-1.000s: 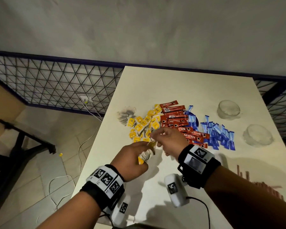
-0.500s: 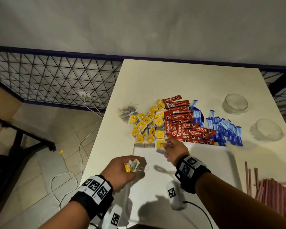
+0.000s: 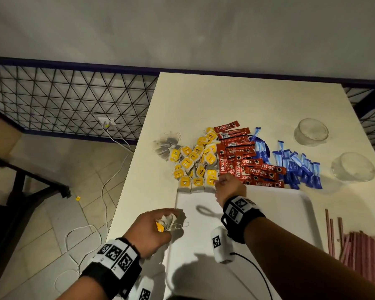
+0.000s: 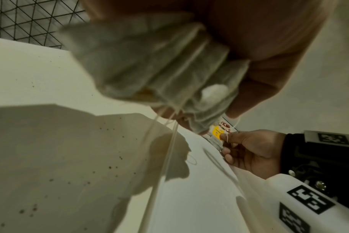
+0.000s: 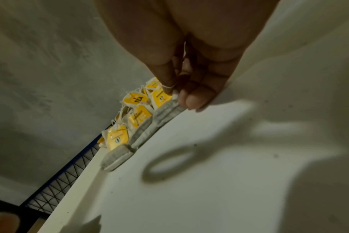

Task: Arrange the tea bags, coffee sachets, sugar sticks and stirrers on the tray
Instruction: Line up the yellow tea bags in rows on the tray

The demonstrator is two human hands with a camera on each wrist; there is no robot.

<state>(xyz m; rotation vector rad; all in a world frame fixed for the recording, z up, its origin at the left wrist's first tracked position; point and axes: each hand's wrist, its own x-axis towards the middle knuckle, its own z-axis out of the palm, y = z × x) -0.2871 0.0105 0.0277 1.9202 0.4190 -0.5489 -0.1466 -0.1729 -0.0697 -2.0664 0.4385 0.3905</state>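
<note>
A white tray (image 3: 268,204) lies near me on the table. Three tea bags (image 3: 191,184) with yellow tags stand in a row along its far rim. My right hand (image 3: 220,180) pinches the rightmost of them, the tea bag (image 5: 165,102), at that rim. My left hand (image 3: 171,221) hovers over the tray's left rim and grips a bunch of tea bags (image 4: 149,71) with strings hanging down. Beyond the tray lie loose tea bags (image 3: 193,156), red coffee sachets (image 3: 243,161) and blue sugar sticks (image 3: 297,165). Pink stirrers (image 3: 355,247) lie to the right of the tray.
Two clear glass bowls (image 3: 311,132) (image 3: 353,167) stand upside down at the table's right. The table's left edge (image 3: 126,180) drops to a tiled floor with cables and a wire fence (image 3: 63,100). A yellow tag (image 3: 78,198) lies on the floor.
The hands have parted: my right hand carried a tea bag forward to the tray's far rim, while my left hand drew back toward me with its bunch.
</note>
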